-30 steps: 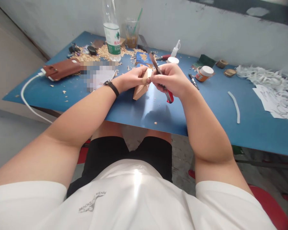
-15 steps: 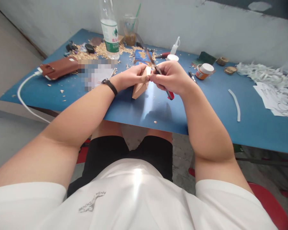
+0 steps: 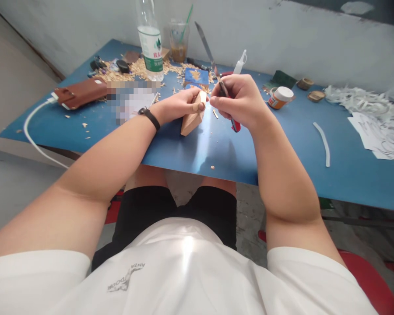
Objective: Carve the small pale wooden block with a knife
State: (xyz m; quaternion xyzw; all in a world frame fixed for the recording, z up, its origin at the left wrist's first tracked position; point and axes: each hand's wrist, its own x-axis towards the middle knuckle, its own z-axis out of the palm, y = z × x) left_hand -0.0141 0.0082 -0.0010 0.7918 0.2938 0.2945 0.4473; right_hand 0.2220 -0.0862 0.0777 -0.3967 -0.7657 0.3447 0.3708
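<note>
My left hand [image 3: 182, 101] is closed around a small block of wood [image 3: 192, 122], tilted with its lower end near the blue table [image 3: 170, 151]. Its top end shows pale cut faces beside my thumb. Just to the right, my right hand [image 3: 234, 98] grips a knife [image 3: 206, 46] with a long narrow blade pointing up and away. Part of its red and dark handle sticks out below my fingers. The blade stands apart from the wood. A thin wood chip [image 3: 215, 113] shows between the block and my right hand.
Wood shavings [image 3: 136, 70] surround a water bottle [image 3: 153, 54] and a plastic cup [image 3: 178, 43] at the back. A brown leather case [image 3: 80, 92] with a white cable lies left. An orange jar [image 3: 280, 97], a squeeze bottle [image 3: 239, 63] and heaped paper strips [image 3: 361, 103] are to the right.
The knife has come away from the block, its blade swinging higher and more upright. My right hand has shifted slightly right, and a chip now shows beside the block. My left hand stays still.
</note>
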